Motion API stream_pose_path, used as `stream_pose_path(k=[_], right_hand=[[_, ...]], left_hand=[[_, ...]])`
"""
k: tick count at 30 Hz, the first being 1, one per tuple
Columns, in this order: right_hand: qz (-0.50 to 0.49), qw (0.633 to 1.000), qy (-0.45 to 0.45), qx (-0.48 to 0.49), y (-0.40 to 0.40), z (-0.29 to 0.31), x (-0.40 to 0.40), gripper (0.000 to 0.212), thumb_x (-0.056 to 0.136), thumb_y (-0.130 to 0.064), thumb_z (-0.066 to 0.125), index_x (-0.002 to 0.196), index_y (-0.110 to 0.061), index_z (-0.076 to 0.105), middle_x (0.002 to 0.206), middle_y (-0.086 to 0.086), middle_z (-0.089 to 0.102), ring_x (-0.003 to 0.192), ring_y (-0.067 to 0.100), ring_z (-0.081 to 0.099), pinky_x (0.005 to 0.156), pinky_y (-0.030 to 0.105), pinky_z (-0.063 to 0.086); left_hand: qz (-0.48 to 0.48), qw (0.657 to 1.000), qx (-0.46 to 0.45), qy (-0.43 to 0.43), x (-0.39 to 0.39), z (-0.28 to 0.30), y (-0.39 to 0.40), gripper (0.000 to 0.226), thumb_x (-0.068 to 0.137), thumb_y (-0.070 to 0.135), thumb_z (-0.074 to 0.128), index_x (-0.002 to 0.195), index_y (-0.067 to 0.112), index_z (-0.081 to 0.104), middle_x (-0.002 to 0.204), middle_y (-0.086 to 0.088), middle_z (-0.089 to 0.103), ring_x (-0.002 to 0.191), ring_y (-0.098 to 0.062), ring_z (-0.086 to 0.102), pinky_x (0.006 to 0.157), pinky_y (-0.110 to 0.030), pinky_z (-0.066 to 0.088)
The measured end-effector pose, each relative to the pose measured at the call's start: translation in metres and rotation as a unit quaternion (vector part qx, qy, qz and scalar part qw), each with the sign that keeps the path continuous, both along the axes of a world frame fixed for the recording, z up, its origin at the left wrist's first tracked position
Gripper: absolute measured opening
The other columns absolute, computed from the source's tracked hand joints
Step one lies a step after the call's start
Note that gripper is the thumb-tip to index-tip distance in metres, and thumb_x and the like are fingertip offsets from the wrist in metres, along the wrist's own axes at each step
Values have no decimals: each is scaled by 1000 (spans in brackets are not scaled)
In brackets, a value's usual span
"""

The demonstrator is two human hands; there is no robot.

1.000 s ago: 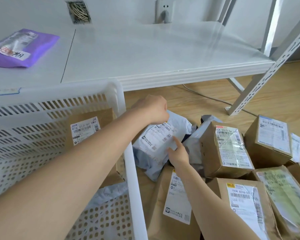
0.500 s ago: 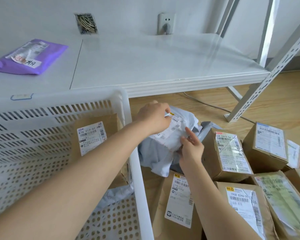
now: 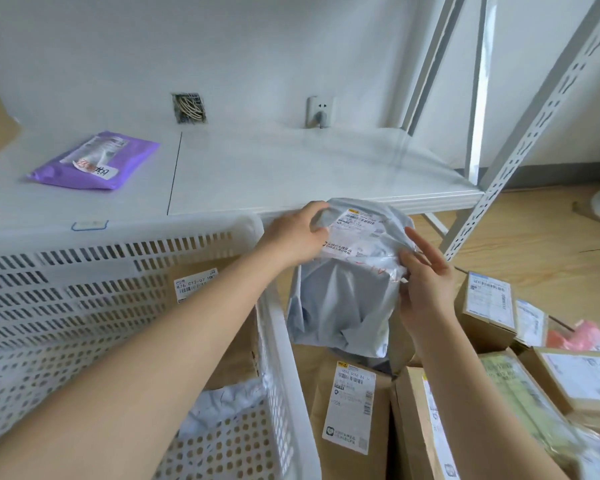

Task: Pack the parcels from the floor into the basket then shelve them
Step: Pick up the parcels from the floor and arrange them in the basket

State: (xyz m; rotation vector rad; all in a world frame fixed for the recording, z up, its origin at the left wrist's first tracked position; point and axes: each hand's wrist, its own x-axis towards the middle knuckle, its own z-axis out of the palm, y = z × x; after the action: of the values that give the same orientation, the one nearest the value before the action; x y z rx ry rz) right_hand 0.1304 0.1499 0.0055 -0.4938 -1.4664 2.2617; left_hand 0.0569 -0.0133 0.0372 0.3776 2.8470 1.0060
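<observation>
While both hands held it up, a grey mailer bag (image 3: pixel 340 306) hung just beside the white basket (image 3: pixel 278 341), above boxes on the floor. The left hand (image 3: pixel 293 237) gripped its top edge; the right hand (image 3: pixel 425 289) pinched its side.

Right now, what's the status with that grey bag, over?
Left hand grips grey mailer bag at top; right hand pinches its right edge. Bag lifted clear of floor parcels, beside white basket. Nothing blocks the basket.

Both forearms bare, no sleeves in frame. Left hand (image 3: pixel 293 233) and right hand (image 3: pixel 426 289): no gloves, rings, watch or wristband visible. Nails short, unpainted as far as visible.
</observation>
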Motion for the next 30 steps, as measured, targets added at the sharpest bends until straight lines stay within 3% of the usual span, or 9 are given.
stream_pose_path(k=[2,4,6,8,11,14,18,22,30], right_hand=[[21,999,25,1,0,13,4,39,86,5,53,87,-29,72,66,-5,70,54,12,53,51,21,44],[47,997,55,-7,-4,25,7,40,86,7,52,89,-27,71,68,-3,71,54,11,57,52,20,48],[73,994,78,-6,-12,34,9,39,86,8,50,93,-25,71,70,-2,73,56,9,62,56,20,53],[92,992,87,7,-21,42,9,36,86,7,50,96,-22,70,68,-3,72,56,8,63,57,21,54],[97,990,98,29,-33,60,8,33,87,6,50,96,-20,69,64,-7,70,54,6,62,55,18,53],[107,984,112,83,-48,80,6,33,86,2,53,92,-26,69,76,-10,74,67,5,67,60,19,55],[153,964,109,187,-77,96,2,34,80,-3,62,90,-34,69,83,-12,73,77,9,68,70,25,58],[170,957,93,216,-111,97,-2,34,78,-6,66,95,-34,68,104,3,68,92,22,66,83,38,56],[237,948,63,203,-204,82,-12,36,79,-2,56,97,-31,69,113,8,65,104,26,63,92,42,52]], left_hand=[[0,999,36,-22,5,5,-5,50,91,36,45,140,40,31,143,0,44,120,-26,50,93,-26,39],[-1,989,133,-64,10,12,-11,52,91,37,48,139,43,30,146,6,38,122,-22,49,99,-30,42],[-10,971,222,-95,15,20,-19,51,92,34,49,139,43,32,138,14,39,118,-10,45,85,-19,45],[-8,960,264,-90,19,27,-29,47,92,29,51,135,43,38,124,18,41,107,-2,42,70,-9,37],[9,945,317,-77,21,35,-46,44,90,24,54,129,43,46,120,16,46,101,0,49,78,-16,39],[6,926,371,-65,27,45,-62,41,90,20,53,123,44,51,120,13,51,95,3,55,72,-14,45],[27,926,377,3,36,55,-84,39,89,22,54,120,47,53,139,10,44,120,-5,44,94,-22,35],[48,931,359,40,44,64,-119,40,88,24,56,120,47,54,138,13,48,126,-6,44,107,-29,34],[108,930,349,47,57,55,-216,37,85,18,58,97,53,58,125,7,58,114,-12,55,106,-39,39]])
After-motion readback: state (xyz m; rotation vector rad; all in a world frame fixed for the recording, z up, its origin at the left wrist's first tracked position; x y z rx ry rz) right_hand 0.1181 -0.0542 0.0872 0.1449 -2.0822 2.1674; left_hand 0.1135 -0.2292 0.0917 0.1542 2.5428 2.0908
